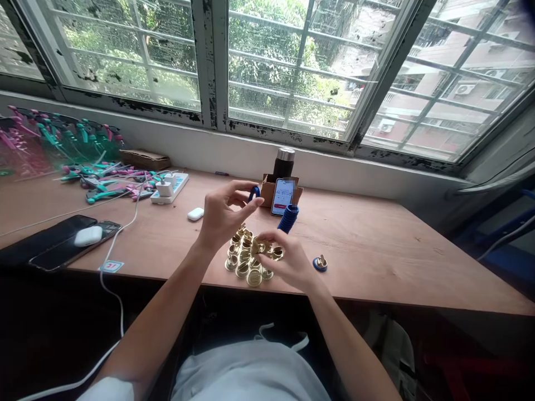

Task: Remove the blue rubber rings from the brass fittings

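Between the thumb and fingers of my left hand (229, 210) is a blue ring (253, 194), raised above the table. My right hand (290, 259) is closed on a gold metal piece (259, 249), over a cluster of similar round gold pieces (254, 277) near the table's front edge. Just behind my right hand rises a slightly tilted stack of blue rings (288, 218), its lower end hidden by the hand. To the right, one gold piece with a blue ring around its base (320, 263) lies apart from the cluster.
A phone (283, 196) leans on a cardboard box (267, 190), with a black bottle (284, 162) behind. Leftward lie a power strip (178, 186), several pliers (100, 192), a white earbud case (195, 214), a dark phone (62, 253) and a white cable (125, 225). Windows line the back.
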`<state>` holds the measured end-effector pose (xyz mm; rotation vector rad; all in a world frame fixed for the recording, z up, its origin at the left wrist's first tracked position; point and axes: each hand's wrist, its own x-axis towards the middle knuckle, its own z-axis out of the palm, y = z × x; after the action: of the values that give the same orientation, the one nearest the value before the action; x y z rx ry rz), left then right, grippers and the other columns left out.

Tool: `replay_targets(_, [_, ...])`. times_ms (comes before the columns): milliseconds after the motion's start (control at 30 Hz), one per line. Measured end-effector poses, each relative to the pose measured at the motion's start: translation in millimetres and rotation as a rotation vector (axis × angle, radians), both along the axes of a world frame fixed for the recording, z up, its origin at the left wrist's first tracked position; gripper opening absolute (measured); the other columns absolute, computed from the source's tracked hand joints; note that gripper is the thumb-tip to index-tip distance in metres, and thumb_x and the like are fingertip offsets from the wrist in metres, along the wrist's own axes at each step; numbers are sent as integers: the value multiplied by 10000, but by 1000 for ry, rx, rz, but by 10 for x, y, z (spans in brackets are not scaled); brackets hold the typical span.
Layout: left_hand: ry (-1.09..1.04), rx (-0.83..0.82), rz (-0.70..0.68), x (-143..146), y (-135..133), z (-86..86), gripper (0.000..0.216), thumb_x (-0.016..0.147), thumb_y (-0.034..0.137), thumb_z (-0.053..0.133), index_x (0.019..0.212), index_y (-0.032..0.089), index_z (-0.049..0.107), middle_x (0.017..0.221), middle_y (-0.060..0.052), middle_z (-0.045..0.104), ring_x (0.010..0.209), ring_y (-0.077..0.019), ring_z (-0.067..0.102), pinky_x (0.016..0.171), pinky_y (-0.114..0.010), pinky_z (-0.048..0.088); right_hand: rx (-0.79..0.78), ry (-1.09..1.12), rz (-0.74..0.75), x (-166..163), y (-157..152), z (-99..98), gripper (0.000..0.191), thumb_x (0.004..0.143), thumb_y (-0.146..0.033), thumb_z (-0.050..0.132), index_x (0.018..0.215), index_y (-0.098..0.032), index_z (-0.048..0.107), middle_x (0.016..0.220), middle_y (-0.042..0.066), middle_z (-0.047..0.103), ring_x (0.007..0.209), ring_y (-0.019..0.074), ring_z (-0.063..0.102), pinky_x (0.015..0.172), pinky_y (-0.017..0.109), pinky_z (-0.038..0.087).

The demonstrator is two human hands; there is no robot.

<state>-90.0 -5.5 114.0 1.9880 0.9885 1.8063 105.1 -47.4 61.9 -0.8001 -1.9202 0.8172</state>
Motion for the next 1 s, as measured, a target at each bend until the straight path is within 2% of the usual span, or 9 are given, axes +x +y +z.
replay_targets(100, [-32, -5, 30, -14, -4, 9, 378, 846, 422, 831, 1136, 193, 751, 1032, -75, 807, 819, -176, 782, 742, -281, 674, 92, -141, 22, -224, -113, -80, 356, 826, -107, 741, 1152, -250, 722, 1123, 54, 726, 1090, 234, 652, 970, 384, 527])
replay_targets(233, [-38, -3, 43, -26, -18, 20, 367, 860, 427, 813, 1140, 200, 745, 1043, -74, 804, 822, -175, 778, 760, -296, 678, 228, -336, 79, -461, -177, -272, 498, 904, -154, 710, 1373, -299, 629, 1106, 31, 767, 1178, 259, 586, 1065, 447, 440])
replay_targets(400, [-47, 12, 33, -36, -27, 36, 366, 873, 430, 798, 1152, 201, 737, 1074, -76, 798, 840, -174, 777, 781, -300, 679, 347, -483, 78, -553, -140, -444, 256, 941, -250, 748, 1187, -305, 706, 1151, 4, 775, 1204, 271, 544, 1094, 472, 335])
replay_targets(567, [-59, 14, 33, -40, -17, 34, 367, 874, 432, 793, 1153, 201, 737, 1077, -76, 798, 831, -169, 777, 773, -292, 678, 384, -568, 8, -533, -141, -447, 204, 934, -296, 771, 1134, -312, 737, 1224, 26, 713, 1175, 275, 513, 1023, 451, 355])
replay_targets(733, [-48, 12, 37, -44, -15, 24, 350, 878, 410, 794, 1154, 203, 737, 1069, -73, 799, 837, -169, 780, 777, -289, 676, 387, -605, -5, -520, -141, -426, 201, 947, -272, 746, 1146, -277, 724, 1087, 43, 724, 1143, 278, 509, 1010, 449, 380])
replay_targets(833, [-48, 12, 40, -42, -17, 24, 353, 882, 425, 786, 1150, 202, 736, 1055, -73, 801, 837, -175, 783, 770, -292, 679, 395, -617, -10, -517, -141, -414, 214, 938, -275, 756, 1148, -282, 718, 1065, 45, 733, 1146, 286, 523, 1036, 480, 360])
replay_targets(1000, [-46, 16, 36, -34, -17, 25, 356, 885, 434, 779, 1145, 196, 733, 1048, -76, 802, 839, -177, 783, 774, -295, 680, 407, -612, -5, -524, -141, -431, 207, 925, -265, 766, 1127, -282, 725, 1052, 38, 734, 1118, 276, 536, 1020, 465, 368])
